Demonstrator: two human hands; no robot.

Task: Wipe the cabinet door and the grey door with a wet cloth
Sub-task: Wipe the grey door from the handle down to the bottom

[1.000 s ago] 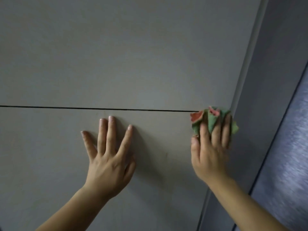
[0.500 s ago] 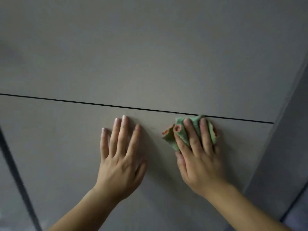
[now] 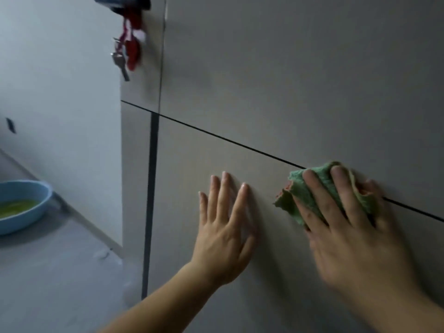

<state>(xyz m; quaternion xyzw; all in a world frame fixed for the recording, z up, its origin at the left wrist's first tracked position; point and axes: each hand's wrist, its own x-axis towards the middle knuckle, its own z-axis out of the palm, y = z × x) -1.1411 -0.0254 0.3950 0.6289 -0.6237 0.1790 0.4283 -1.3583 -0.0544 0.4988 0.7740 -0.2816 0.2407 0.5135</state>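
Right hand (image 3: pixel 348 236) lies spread on a wadded green cloth (image 3: pixel 310 188), pink showing at its folds; fingers near straight, pressing the wad flat against the matt beige-grey cabinet door (image 3: pixel 192 152) rather than clenching it. Cloth sits right on the thin dark horizontal seam (image 3: pixel 228 138), likely to clear grime from the gap. Left hand (image 3: pixel 225 227) is flat and holding nothing, fingers extended on the lower panel just beside the cloth, probably bracing the door against the push. Round blue plastic basin (image 3: pixel 26 205) of yellowish liquid waits on the floor well to the left, presumably for re-wetting
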